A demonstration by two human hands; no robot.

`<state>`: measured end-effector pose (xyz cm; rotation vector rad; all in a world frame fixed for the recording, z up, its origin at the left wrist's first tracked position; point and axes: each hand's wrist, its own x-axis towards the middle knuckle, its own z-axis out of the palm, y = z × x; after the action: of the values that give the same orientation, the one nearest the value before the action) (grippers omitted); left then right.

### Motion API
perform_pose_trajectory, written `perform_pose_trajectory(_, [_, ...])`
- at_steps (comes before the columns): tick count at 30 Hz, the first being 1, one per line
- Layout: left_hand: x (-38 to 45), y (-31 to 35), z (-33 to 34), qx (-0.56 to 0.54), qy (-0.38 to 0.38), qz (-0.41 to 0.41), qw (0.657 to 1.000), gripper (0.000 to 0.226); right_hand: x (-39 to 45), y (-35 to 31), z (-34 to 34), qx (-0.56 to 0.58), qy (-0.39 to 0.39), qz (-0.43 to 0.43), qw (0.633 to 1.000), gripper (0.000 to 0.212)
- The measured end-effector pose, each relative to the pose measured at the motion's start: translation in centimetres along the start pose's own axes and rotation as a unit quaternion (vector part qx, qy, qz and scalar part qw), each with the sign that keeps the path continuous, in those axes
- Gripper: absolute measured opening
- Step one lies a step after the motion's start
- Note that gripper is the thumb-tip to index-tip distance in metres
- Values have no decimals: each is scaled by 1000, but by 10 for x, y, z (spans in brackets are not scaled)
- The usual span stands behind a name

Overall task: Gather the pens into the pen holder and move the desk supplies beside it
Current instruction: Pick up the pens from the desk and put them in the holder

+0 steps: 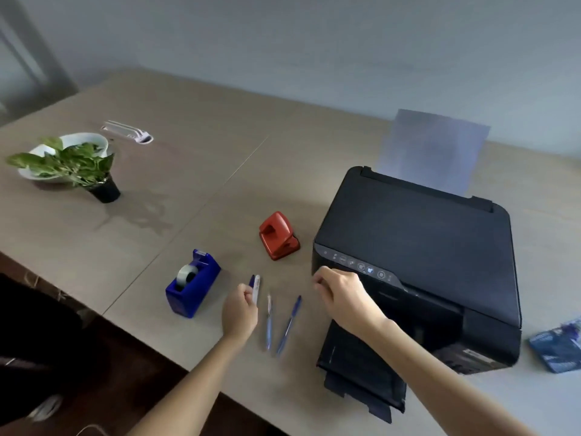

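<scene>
My left hand (240, 311) grips a white pen with a dark blue cap (255, 287), its tip poking up past my fingers. Just right of it two blue pens lie on the desk: one clear-barrelled (269, 322) and one darker (289, 324). My right hand (341, 295) hovers with curled fingers and nothing in it, close to the printer's front corner. A blue tape dispenser (193, 283) sits left of my left hand. A red hole punch (278, 236) stands farther back. No pen holder shows in view.
A black printer (415, 247) with blue paper (434, 149) in its feed fills the right side, its output tray (361, 372) sticking out towards me. A potted plant (78, 166), a white bowl (72, 143) and a white stapler-like item (127, 132) sit far left. A blue packet (558, 347) lies at right.
</scene>
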<state>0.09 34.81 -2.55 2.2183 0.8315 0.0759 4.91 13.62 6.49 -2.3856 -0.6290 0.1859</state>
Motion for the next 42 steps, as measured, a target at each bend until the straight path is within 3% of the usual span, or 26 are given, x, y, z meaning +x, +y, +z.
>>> perform_pose_trajectory(6, [31, -40, 3, 197, -86, 12, 976, 18, 30, -2, 87, -39, -165, 220, 961, 41])
perform_pose_trajectory(9, [39, -45, 9, 258, -89, -14, 962, 31, 40, 3, 115, -12, -180, 303, 936, 22])
perform_pose_trajectory(11, [44, -48, 12, 240, -79, -50, 966, 34, 46, 8, 129, -9, -181, 334, 925, 18])
perform_pose_trajectory(14, [50, -48, 16, 114, -63, -71, 989, 26, 52, 8, 136, -55, -183, 362, 912, 26])
perform_pose_trajectory(17, [51, -36, 18, 96, -92, -19, 991, 21, 55, 9, 142, -76, -174, 367, 910, 30])
perform_pose_trajectory(19, [49, -28, 20, 128, -122, 8, 984, 31, 55, 10, 143, -70, -167, 370, 911, 32])
perform_pose_trajectory(26, [55, -34, 21, 184, -139, 4, 973, 29, 49, 0, 148, 45, -112, 395, 911, 32])
perform_pose_trajectory(35, [41, -42, -37, -14, -167, -11, 986, 21, 58, -23, 174, -78, -194, 290, 934, 38])
perform_pose_trajectory(38, [34, -30, -55, -68, -146, 4, 987, 17, 55, -25, 157, -11, -207, 287, 935, 38])
perform_pose_trajectory(40, [26, -9, -66, -129, -148, 6, 980, 26, 47, -31, 131, 84, -157, 286, 941, 13])
perform_pose_trajectory(42, [13, 20, -69, -180, -163, 35, 969, 29, 31, -30, 96, 139, -94, 251, 953, 20])
